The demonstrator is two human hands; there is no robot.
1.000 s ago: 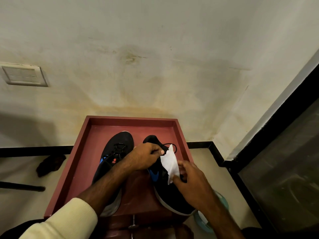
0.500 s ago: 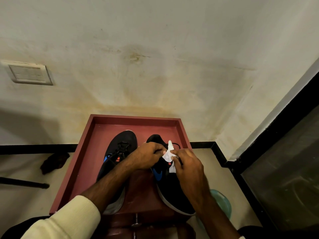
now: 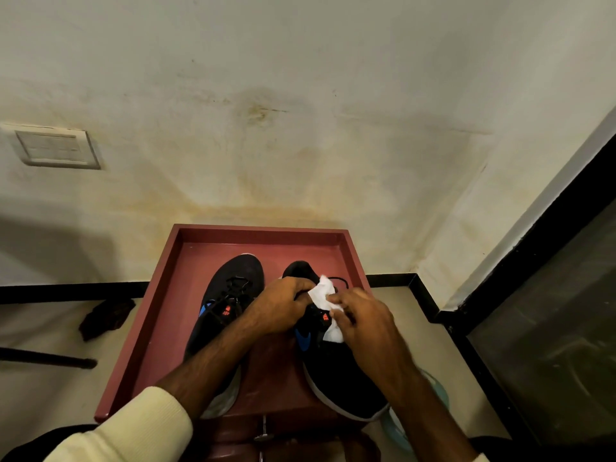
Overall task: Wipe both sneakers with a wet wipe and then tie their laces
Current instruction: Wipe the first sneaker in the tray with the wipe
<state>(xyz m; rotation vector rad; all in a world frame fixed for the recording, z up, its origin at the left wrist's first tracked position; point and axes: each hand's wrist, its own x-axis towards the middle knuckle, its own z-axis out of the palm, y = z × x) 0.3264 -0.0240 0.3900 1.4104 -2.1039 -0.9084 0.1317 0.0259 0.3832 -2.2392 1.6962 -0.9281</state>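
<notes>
Wiping is in hand: the left hand point(image 3: 283, 306) grips with curled fingers point(image 3: 298, 287) the sneaker point(image 3: 336, 371) in the tray point(image 3: 160, 315), the right hand point(image 3: 363, 315) pinches the wipe point(image 3: 321, 293) against its top, and next, I judge, firm strokes along its sides are needed.

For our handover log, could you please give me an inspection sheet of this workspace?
Surface: reddish-brown tray with raised rim, holding both sneakers.
Job's things: left black sneaker with blue logo lies flat, no hand on it; right black sneaker with blue logo is under both hands; white wet wipe lies on its upper.
Clutter: dark crumpled cloth and black rod on the floor at left; teal round object, partly hidden, at right.
Hands: left hand grips the right sneaker's upper; right hand pinches the wipe.
Cables: nothing seen.
Surroundings: stained cream wall, white switch plate, dark glass panel.
</notes>
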